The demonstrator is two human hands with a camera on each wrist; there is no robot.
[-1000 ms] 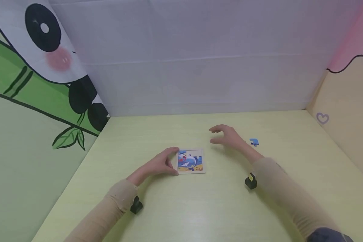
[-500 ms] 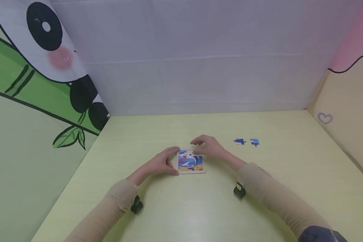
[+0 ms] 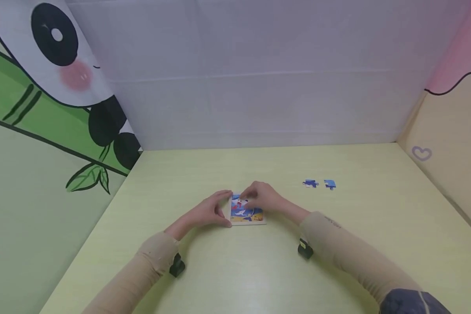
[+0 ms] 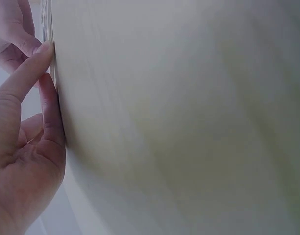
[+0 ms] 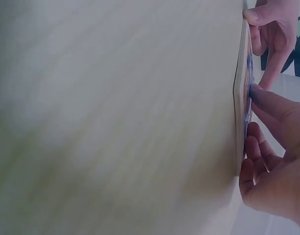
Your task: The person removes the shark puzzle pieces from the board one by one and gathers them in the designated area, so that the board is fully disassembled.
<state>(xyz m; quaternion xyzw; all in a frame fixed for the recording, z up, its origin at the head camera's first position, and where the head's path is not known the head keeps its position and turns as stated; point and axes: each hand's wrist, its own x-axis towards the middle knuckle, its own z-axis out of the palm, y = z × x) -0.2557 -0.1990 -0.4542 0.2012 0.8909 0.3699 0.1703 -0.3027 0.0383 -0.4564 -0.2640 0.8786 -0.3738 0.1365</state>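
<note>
A small square jigsaw puzzle (image 3: 247, 217) with a blue sea picture lies flat in its pale frame (image 3: 248, 224) on the table. My left hand (image 3: 208, 212) grips the frame's left side, thumb at the near corner and a fingertip at the far corner. Over the puzzle's upper right part is my right hand (image 3: 265, 197). In the right wrist view its thumb (image 5: 268, 102) touches the picture, while the other fingers (image 5: 257, 152) bend down at the puzzle's side. Whether those fingertips pinch a piece is hidden. The right hand covers the puzzle's top right area.
Two loose jigsaw pieces, a dark blue one (image 3: 310, 183) and a light blue one (image 3: 330, 184), lie on the table (image 3: 235, 270) to the right. A pale back wall (image 3: 259, 109) rises behind, with printed side panels at left and right.
My right hand has moved left and toward me, from beyond the puzzle onto it. The dark blue loose piece, earlier behind that hand, now shows. The left hand and frame have stayed put.
</note>
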